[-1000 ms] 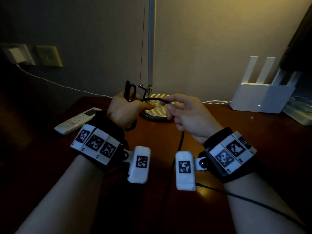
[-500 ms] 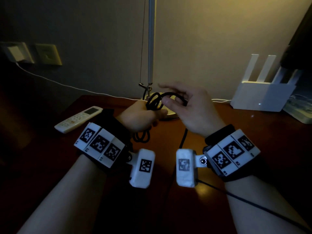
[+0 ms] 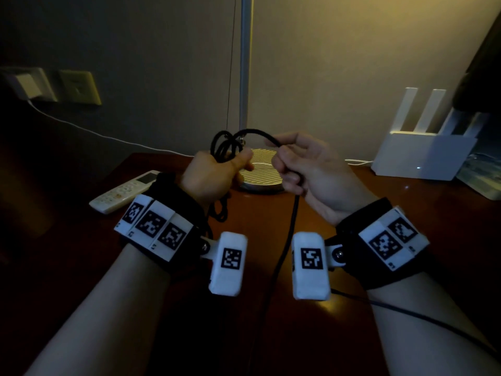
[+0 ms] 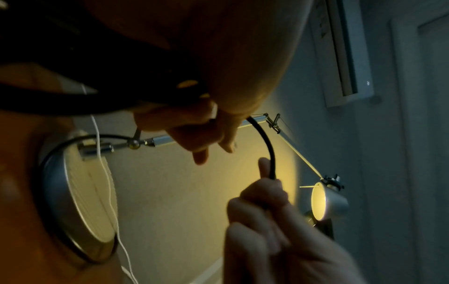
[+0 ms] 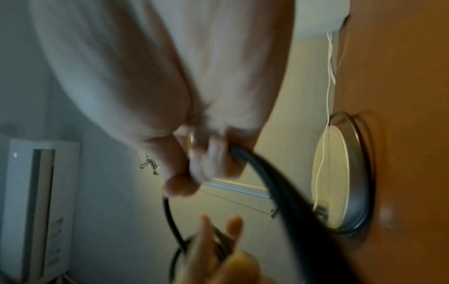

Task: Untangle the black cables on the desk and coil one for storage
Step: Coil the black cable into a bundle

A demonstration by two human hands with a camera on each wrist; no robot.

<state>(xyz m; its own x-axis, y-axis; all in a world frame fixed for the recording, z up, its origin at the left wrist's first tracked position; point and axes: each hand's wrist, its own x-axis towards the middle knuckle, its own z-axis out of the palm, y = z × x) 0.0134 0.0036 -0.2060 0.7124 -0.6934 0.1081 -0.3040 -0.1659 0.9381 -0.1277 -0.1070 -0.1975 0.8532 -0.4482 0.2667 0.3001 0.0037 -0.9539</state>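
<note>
Above the lamp base [image 3: 260, 169], just in front of it, we hold the black cable [image 3: 291, 229] between both hands. Our left hand [image 3: 210, 176] has its fingers curled round a small bundle of loops [image 3: 223, 147], which stick up over the thumb and hang below the wrist on the near side of the lamp base. Our right hand [image 3: 306, 169] pinches the cable between thumb and forefinger, with the other fingers curled loosely round it. A short arc of cable runs between the hands, and the free length drops from the right hand to the counter [image 3: 423, 221] and trails toward us.

We judge the coil to be partly wound, and the main risk is the loops. They look uneven and crossed, so the next turn could lie across them and knot rather than stack. If the left grip eases, the bundle may spring open. The trailing length could also snag on the wrist cameras or drag against the lamp base, jerking the cable out of the pinch. The remote control [image 3: 126, 191], left of the lamp base, lies well apart from the cable.
</note>
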